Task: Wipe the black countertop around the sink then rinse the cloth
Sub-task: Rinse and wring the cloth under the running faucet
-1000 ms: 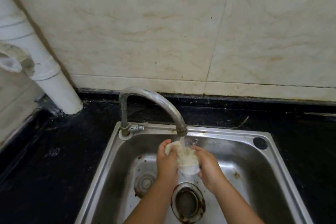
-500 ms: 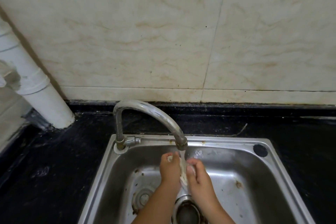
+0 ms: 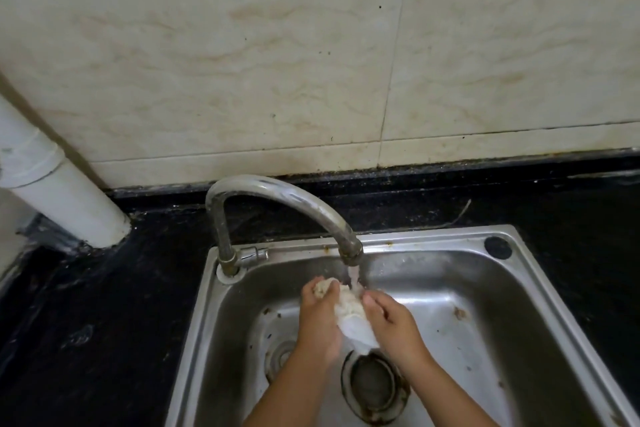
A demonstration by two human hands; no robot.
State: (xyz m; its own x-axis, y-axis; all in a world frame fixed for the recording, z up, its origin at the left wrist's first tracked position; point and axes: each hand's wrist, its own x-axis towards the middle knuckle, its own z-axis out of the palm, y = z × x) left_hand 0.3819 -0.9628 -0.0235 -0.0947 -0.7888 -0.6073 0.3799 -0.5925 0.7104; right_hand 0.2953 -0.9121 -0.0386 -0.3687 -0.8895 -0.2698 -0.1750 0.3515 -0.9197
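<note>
While under tap (image 3: 349, 248), cloth (image 3: 349, 310) mid-sink (image 3: 485, 288).

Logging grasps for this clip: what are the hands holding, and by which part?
Both hold the bunched cloth under the tap: left hand grips its upper end, right hand its right side.

Head camera, looking down over the sink

One wide-angle view from the person's head faces forward and down at the sink (image 3: 450, 288), close above its basin. The faucet (image 3: 277, 198) sits near frame centre; behind the sink rises the tiled wall (image 3: 242, 62), and left of it stands a white pipe (image 3: 69, 198).
</note>
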